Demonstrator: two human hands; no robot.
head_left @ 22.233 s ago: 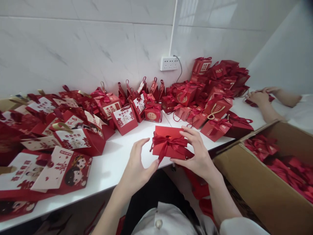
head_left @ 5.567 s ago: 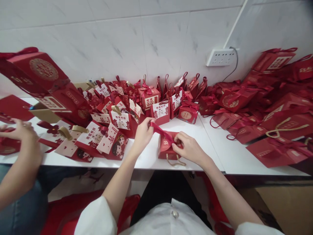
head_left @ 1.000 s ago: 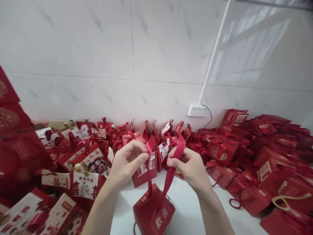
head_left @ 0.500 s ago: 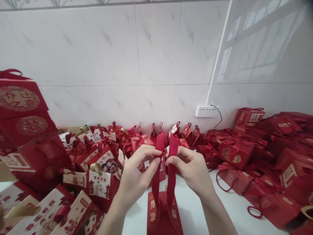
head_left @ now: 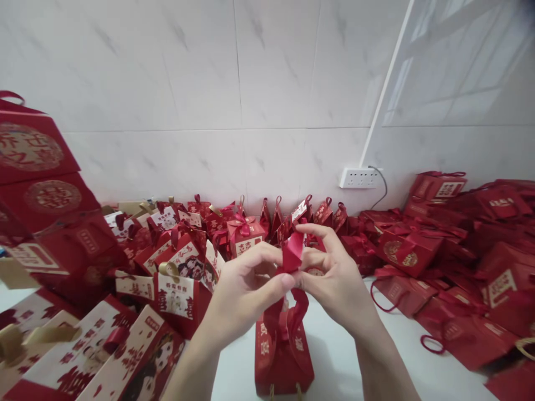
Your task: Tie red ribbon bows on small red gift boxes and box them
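A small red gift box (head_left: 284, 362) with gold characters stands on the white table in front of me, gold cord showing at its near edge. Red ribbon (head_left: 293, 250) rises from the top of the box in two strands that cross between my fingers. My left hand (head_left: 246, 287) pinches the ribbon between thumb and fingers from the left side. From the right, my right hand (head_left: 330, 275) grips the ribbon too, thumb and fingertips closed on it and the index finger raised above. The exact crossing is partly hidden by my fingers.
Stacked red boxes (head_left: 39, 147) rise at the left. White-and-red gift boxes (head_left: 175, 298) crowd the left side. More red boxes (head_left: 405, 250) are heaped at the right. A power strip (head_left: 358, 178) with a cable is on the tiled wall (head_left: 167, 72) behind.
My hands have come together, and the two ribbon ends, held apart before, now cross between them. The view has tilted downward, showing more of the box.
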